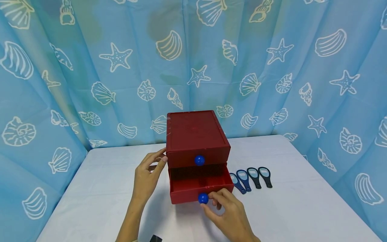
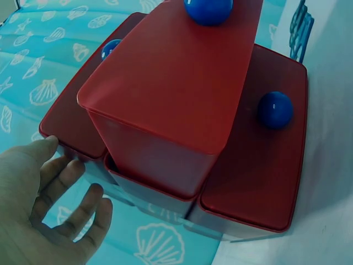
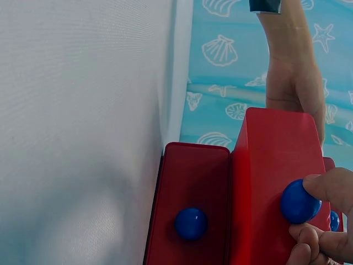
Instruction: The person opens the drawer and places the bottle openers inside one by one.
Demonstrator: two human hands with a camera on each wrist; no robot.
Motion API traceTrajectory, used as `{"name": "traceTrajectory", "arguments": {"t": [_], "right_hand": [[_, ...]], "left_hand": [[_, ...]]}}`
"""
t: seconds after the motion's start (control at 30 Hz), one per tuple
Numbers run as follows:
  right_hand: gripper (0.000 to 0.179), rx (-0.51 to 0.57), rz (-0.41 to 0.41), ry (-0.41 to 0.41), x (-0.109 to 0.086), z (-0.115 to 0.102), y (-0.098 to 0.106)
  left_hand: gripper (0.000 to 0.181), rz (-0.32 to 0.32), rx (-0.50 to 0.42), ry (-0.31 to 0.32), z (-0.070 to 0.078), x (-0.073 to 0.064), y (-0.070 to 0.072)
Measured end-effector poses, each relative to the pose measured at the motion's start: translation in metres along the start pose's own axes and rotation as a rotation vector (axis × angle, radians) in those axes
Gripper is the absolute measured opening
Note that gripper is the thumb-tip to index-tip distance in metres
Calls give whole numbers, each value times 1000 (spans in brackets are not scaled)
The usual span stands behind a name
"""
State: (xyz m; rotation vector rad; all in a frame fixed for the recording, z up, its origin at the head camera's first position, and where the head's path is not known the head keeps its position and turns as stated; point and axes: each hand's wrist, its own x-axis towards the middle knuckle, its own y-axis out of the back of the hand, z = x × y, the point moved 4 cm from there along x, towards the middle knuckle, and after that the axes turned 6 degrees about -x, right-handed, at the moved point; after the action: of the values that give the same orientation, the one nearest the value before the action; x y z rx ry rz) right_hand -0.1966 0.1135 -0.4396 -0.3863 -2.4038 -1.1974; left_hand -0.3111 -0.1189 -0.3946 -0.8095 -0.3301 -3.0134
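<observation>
A red drawer cabinet (image 1: pixel 193 130) with blue ball knobs stands on the table. Its middle drawer (image 1: pixel 185 195) is pulled out, with red floor showing inside. My right hand (image 1: pixel 231 216) pinches the blue knob (image 1: pixel 203 198) of that drawer between thumb and fingers, as the right wrist view also shows. On the cabinet's left side, my left hand (image 1: pixel 146 179) touches the upper edge with its fingertips, fingers spread and loosely bent. Above and below the pulled drawer, the top drawer (image 2: pixel 83 121) and bottom drawer (image 2: pixel 253 160) sit pushed in.
Several small magnifying glasses (image 1: pixel 254 176) with dark blue and black handles lie in a row right of the cabinet. The white tabletop (image 1: pixel 302 201) extends around it. A blue curtain (image 1: pixel 121 84) with shell prints hangs behind and at both sides.
</observation>
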Motion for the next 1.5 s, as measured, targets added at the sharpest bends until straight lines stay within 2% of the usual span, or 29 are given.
{"name": "traceTrajectory", "arguments": {"t": [0.43,0.57,0.7,0.87,0.97,1.07,1.17,1.27,1.37,1.5], "right_hand": [[25,-21,-20,-27,-5,-1,5],[21,74,-32,-91,-2,9,16],[18,151,53,-100,8,30,38],[19,81,208,-7,21,61,62],[18,36,249,23,28,81,66],[14,-46,223,28,34,104,59],[13,-131,165,21,37,127,46],[13,-170,130,-3,35,145,34],[14,-190,106,-20,33,155,26],[16,-220,34,-49,32,162,18]], "left_hand": [[35,-3,1,-12,-1,0,0],[34,-1,1,-10,-1,-1,-1],[36,-3,-6,-12,-1,0,-2],[36,4,8,-4,-2,-1,-1],[35,5,3,-7,-3,-1,0],[36,8,4,2,-5,-3,-1],[36,12,16,22,-7,-7,-3],[36,3,24,34,-7,-8,-3],[36,0,30,25,-4,-7,-2],[36,3,34,24,1,-4,-3]]}}
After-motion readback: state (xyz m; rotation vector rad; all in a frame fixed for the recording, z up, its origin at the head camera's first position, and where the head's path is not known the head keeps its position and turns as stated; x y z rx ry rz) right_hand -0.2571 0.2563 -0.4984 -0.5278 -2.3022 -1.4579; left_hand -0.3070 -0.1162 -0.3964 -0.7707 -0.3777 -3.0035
